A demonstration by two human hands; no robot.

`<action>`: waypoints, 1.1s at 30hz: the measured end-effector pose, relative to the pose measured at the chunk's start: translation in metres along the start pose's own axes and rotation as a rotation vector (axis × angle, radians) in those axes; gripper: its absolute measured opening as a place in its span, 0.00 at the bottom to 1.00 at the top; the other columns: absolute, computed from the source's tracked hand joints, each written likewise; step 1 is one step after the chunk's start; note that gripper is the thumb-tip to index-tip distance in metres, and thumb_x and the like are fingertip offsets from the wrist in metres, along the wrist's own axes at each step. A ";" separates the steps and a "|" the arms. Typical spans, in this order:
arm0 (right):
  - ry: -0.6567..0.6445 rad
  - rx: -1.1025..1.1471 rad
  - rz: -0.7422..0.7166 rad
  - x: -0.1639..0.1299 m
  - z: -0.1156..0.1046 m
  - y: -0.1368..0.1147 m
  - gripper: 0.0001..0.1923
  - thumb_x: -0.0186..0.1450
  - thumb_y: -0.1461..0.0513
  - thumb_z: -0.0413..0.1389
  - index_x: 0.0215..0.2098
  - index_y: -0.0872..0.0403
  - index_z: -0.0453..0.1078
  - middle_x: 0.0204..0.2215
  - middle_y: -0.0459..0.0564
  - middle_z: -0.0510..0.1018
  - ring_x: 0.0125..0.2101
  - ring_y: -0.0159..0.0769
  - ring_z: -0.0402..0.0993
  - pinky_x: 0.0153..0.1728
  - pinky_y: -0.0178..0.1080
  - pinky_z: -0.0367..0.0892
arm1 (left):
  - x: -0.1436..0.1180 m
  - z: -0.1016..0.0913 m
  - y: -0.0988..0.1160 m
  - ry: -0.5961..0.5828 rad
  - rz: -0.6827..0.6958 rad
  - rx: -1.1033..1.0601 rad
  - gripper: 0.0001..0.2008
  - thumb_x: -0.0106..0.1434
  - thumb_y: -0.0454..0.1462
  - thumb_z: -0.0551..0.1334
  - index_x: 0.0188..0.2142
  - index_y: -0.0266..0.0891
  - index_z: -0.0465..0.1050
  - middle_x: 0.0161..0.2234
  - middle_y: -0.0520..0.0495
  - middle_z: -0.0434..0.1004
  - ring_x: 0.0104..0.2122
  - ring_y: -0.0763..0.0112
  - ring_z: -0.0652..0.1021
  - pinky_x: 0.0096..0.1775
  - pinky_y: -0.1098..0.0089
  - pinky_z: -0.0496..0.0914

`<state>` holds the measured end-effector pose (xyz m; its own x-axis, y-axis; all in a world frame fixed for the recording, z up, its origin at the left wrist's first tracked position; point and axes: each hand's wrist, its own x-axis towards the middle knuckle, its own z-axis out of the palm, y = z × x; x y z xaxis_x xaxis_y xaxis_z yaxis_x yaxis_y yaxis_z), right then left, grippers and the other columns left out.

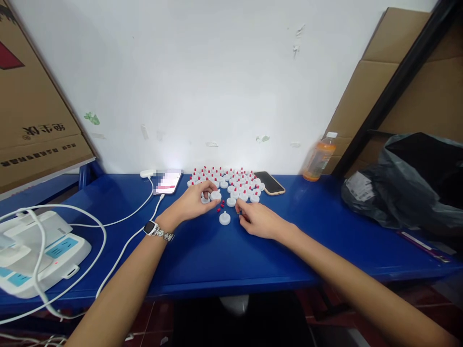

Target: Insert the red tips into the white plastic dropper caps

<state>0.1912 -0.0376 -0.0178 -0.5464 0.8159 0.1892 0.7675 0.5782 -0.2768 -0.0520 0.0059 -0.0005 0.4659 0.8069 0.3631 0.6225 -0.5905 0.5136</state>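
My left hand is closed on a white bottle cap with a small nozzle, gripped between thumb and fingers. My right hand is to the right with its fingers curled together; what they hold, if anything, is too small to make out. Between the hands a single white nozzle cap lies on the blue table without a red tip. Just behind it are several loose red tips. Farther back spreads a cluster of white caps, many of them topped with red tips.
A lit phone on a white cable lies left of the caps, and a dark phone lies to their right. A power strip with looping cables occupies the left side. An orange drink bottle and a black plastic bag stand right.
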 end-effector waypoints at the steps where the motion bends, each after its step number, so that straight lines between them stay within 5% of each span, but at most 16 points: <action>1: 0.008 0.013 -0.018 0.004 -0.001 -0.001 0.09 0.64 0.67 0.50 0.43 0.52 0.62 0.24 0.44 0.73 0.25 0.34 0.68 0.28 0.34 0.53 | 0.000 -0.002 0.000 -0.015 -0.004 0.002 0.16 0.61 0.47 0.63 0.43 0.40 0.71 0.33 0.49 0.75 0.33 0.67 0.74 0.36 0.67 0.67; 9: 0.129 0.137 -0.095 0.063 -0.004 -0.004 0.05 0.67 0.64 0.51 0.42 0.52 0.62 0.26 0.45 0.76 0.26 0.33 0.69 0.29 0.34 0.55 | -0.007 -0.017 -0.008 -0.208 -0.129 -0.014 0.20 0.58 0.51 0.64 0.42 0.38 0.75 0.30 0.50 0.72 0.28 0.70 0.71 0.32 0.70 0.64; 15: 0.122 0.278 -0.105 0.040 -0.002 -0.005 0.08 0.62 0.66 0.54 0.39 0.52 0.64 0.24 0.41 0.72 0.24 0.30 0.67 0.28 0.33 0.57 | -0.009 -0.013 -0.018 -0.383 -0.248 -0.121 0.16 0.55 0.47 0.65 0.37 0.36 0.75 0.27 0.50 0.74 0.27 0.70 0.73 0.29 0.71 0.65; 23: 0.089 0.224 -0.169 0.023 0.000 -0.013 0.05 0.62 0.63 0.57 0.38 0.53 0.69 0.24 0.41 0.74 0.24 0.29 0.68 0.38 0.37 0.61 | -0.010 -0.012 -0.005 -0.300 -0.146 -0.083 0.24 0.57 0.47 0.65 0.50 0.40 0.71 0.29 0.52 0.74 0.27 0.71 0.73 0.29 0.72 0.65; 28: 0.115 0.301 -0.123 0.033 0.014 -0.007 0.03 0.64 0.63 0.56 0.35 0.53 0.72 0.26 0.44 0.77 0.26 0.30 0.72 0.31 0.34 0.61 | -0.008 -0.008 -0.005 -0.319 -0.092 -0.142 0.15 0.62 0.48 0.61 0.36 0.38 0.76 0.27 0.50 0.74 0.27 0.71 0.72 0.30 0.72 0.64; 33: 0.167 0.300 -0.118 0.038 0.016 -0.012 0.05 0.65 0.62 0.56 0.38 0.53 0.73 0.26 0.44 0.77 0.27 0.30 0.71 0.33 0.35 0.62 | -0.008 -0.010 -0.008 -0.339 -0.132 -0.179 0.14 0.60 0.47 0.63 0.34 0.37 0.75 0.26 0.49 0.75 0.27 0.71 0.73 0.29 0.72 0.65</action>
<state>0.1560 -0.0132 -0.0221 -0.5438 0.7477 0.3811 0.5561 0.6612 -0.5036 -0.0669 0.0047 -0.0001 0.5887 0.8080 0.0230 0.5859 -0.4461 0.6766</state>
